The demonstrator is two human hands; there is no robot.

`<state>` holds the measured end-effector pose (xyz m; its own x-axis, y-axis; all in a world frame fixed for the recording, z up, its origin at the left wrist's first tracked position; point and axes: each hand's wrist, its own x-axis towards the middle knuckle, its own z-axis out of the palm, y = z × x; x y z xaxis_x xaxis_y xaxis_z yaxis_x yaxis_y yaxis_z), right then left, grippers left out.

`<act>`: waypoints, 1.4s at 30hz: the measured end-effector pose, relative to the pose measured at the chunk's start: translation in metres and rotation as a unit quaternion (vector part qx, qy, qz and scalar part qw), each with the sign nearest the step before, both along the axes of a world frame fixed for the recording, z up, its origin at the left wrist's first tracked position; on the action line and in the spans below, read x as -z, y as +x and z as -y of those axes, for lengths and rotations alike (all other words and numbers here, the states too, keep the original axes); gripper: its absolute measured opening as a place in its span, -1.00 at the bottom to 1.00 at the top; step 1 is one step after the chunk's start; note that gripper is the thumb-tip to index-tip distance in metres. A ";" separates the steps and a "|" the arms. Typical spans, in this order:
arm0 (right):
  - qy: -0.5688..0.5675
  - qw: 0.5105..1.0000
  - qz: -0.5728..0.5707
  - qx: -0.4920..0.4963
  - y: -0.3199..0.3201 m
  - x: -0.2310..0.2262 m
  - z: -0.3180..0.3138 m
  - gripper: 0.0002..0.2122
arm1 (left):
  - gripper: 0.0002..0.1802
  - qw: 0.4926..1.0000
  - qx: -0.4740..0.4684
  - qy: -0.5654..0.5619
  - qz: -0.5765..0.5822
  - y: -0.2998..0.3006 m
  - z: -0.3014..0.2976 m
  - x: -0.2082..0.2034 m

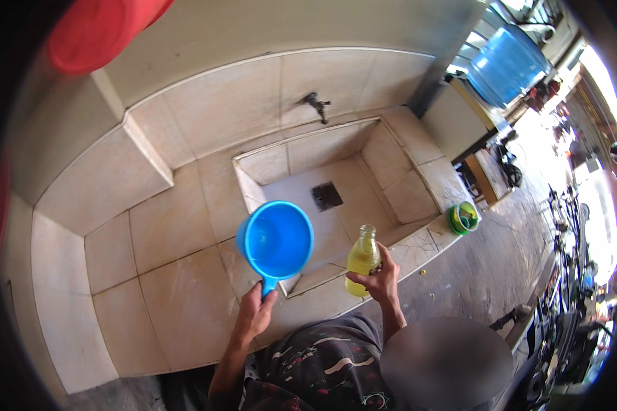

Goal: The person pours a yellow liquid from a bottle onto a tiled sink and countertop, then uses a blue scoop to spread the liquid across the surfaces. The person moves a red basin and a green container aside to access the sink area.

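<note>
A beige tiled counter (pixel 178 233) runs along a wall faced with matching tiles, and a rectangular tiled sink (pixel 363 198) is sunk into it. A dark square drain (pixel 327 196) sits in the sink floor, and a dark metal tap (pixel 317 107) juts from the wall above the sink's back edge. The left hand (pixel 257 309) is closed around the handle of a round blue plastic dipper (pixel 276 240), its open mouth facing up over the sink's front left corner; whether it contains liquid is unclear. The right hand (pixel 382 275) grips a clear, narrow-necked bottle (pixel 361 264) of yellow liquid, neck upward, at the sink's front edge. A round green-and-yellow tub (pixel 463 218) stands at the counter's front right corner.
</note>
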<state>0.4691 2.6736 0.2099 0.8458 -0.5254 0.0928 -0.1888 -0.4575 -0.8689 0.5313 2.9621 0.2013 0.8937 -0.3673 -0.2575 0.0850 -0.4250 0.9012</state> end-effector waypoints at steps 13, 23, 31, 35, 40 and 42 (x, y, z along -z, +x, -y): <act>0.032 0.999 0.007 -0.031 0.013 0.002 0.004 -0.23 | -0.73 0.999 -0.014 -0.035 0.007 -0.017 -0.004 -0.013; 0.032 0.996 0.017 -0.086 0.025 0.013 0.002 -0.19 | -0.72 0.999 -0.032 -0.038 0.009 -0.025 -0.001 -0.002; 0.028 0.996 0.024 -0.085 0.026 0.024 0.009 -0.20 | -0.73 0.998 -0.051 -0.042 0.018 -0.026 -0.001 0.005; -0.005 0.994 0.059 -0.088 0.027 0.030 0.015 -0.20 | -0.75 0.991 -0.062 -0.051 0.105 -0.027 -0.001 -0.001; -0.008 0.998 0.019 -0.055 0.030 0.031 0.014 -0.17 | -0.71 0.998 -0.054 -0.018 0.012 -0.017 -0.002 -0.003; -0.017 0.998 0.034 -0.055 0.030 0.028 0.011 -0.16 | -0.70 0.999 -0.040 -0.006 0.026 -0.013 -0.003 -0.001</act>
